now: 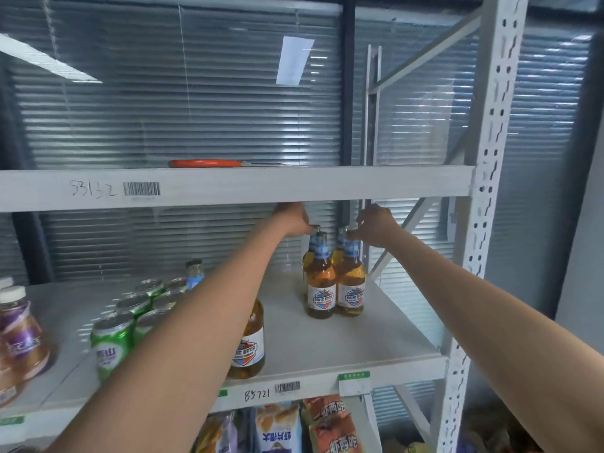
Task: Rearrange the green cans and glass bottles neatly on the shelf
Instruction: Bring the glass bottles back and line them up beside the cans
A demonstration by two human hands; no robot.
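Observation:
Several amber glass bottles (335,282) with blue neck labels stand in a tight group at the back right of the white shelf (327,338). My left hand (294,219) pinches the cap of a rear left bottle in the group. My right hand (376,225) pinches the cap of the front right bottle. Another bottle (250,341) stands near the front edge, partly behind my left forearm. One more bottle (195,273) shows behind several green cans (130,318), which stand in rows at the left.
Purple-labelled bottles (21,335) stand at the far left of the shelf. An orange-handled tool (209,163) lies on the shelf above. Snack bags (310,426) fill the shelf below. A white perforated upright (483,223) bounds the right side.

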